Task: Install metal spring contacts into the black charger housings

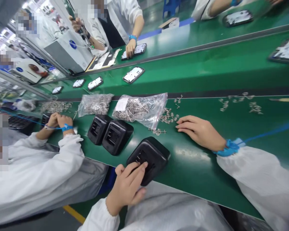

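My left hand (128, 186) is at the near side of a black charger dock (149, 157), fingers over its recessed slot and thumb at its lower edge, gripping it. The dock lies near the bench's front edge, with thin metal contacts showing in the slot. Over the green bench, my right hand (201, 131) is held palm down, fingers stretched out and slightly apart, holding nothing visible. Its fingertips are beside a loose pile of small bent metal pieces (168, 116). A blue wrist strap (227, 148) circles my right wrist.
Two more black docks (118, 136) stand to the left. Behind them lie clear bags (137, 107) of metal pieces. More pieces (255, 107) are scattered at right. Boards in black cases (133, 74) rest on the raised green strip. A co-worker's hands (59, 121) work at left; another person is opposite.
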Demonstrator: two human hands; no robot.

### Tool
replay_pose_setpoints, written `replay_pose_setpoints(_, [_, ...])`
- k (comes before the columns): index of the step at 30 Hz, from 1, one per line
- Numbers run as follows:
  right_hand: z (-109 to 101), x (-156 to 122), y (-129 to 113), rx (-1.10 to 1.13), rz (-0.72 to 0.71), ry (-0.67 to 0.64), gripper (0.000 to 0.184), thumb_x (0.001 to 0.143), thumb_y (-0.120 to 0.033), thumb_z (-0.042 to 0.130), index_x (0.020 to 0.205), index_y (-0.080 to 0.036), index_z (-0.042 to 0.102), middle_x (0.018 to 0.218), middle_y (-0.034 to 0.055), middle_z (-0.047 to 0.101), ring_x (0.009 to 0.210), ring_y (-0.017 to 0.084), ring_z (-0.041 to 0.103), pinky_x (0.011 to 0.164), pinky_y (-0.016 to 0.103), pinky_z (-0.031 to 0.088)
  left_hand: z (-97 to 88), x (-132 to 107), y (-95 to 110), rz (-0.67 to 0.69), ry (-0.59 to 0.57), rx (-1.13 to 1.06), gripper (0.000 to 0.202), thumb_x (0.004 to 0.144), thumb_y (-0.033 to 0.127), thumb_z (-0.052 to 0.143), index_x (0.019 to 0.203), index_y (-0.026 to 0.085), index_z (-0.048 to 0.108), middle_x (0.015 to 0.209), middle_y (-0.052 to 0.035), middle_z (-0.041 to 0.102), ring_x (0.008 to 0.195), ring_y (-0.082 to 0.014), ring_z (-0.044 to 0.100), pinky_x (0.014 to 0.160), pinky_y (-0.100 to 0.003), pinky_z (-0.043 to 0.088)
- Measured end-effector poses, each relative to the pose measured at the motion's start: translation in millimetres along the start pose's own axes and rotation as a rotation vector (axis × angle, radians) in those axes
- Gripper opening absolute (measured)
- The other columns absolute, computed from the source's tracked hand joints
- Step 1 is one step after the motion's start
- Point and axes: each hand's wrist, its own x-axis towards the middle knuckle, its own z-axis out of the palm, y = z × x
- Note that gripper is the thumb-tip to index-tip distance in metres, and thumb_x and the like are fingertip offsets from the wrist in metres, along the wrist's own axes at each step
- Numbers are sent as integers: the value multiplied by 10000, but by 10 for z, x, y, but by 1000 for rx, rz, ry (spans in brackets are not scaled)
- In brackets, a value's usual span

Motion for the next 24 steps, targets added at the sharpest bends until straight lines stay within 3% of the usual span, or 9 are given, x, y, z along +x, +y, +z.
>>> replay_pose_setpoints(7, [-21, 35, -37, 16, 101, 86, 171, 1013, -243, 609, 1067, -222, 770, 974, 44, 786, 864, 208, 746, 791, 331, 607, 47, -60, -116, -126, -7, 130, 547, 1086, 342, 292, 1554, 106, 450, 1345, -123, 706, 1176, -286, 621, 769, -416, 279])
replay_pose_setpoints(11, [-32, 39, -25, -7, 136, 125, 164, 995, -219, 625, 1003, -207, 789, 958, 51, 790, 867, 208, 748, 795, 326, 605, 101, -100, -133, -181, -8, 186, 590, 1057, 312, 341, 1609, 105, 366, 1360, -127, 696, 1191, -301, 594, 746, -400, 278])
replay_pose_setpoints(19, [-12, 5, -27, -56, 170, 222, 186, 982, -222, 633, 920, -221, 808, 934, 66, 776, 845, 214, 736, 758, 349, 608, 145, -7, -115, -314, 87, 222, 475, 1038, 268, 377, 1468, 152, 543, 1230, -110, 744, 1125, -284, 633, 817, -419, 294])
replay_pose_setpoints(21, [-40, -7, -38, -61, 217, 259, 211, 990, -219, 605, 943, -234, 811, 951, 67, 775, 857, 213, 734, 774, 359, 614, 181, 92, -66, -318, 176, 226, 478, 1009, 263, 460, 1471, 167, 540, 1210, -102, 748, 1119, -286, 628, 857, -423, 330])
replay_pose_setpoints(24, [-121, -24, -76, -70, 298, 322, 219, 993, -239, 592, 962, -247, 809, 967, 66, 773, 879, 214, 732, 810, 370, 617, 315, 383, 118, -189, 435, 206, 551, 917, 226, 639, 1456, 153, 549, 1054, -91, 779, 1009, -276, 631, 914, -434, 351])
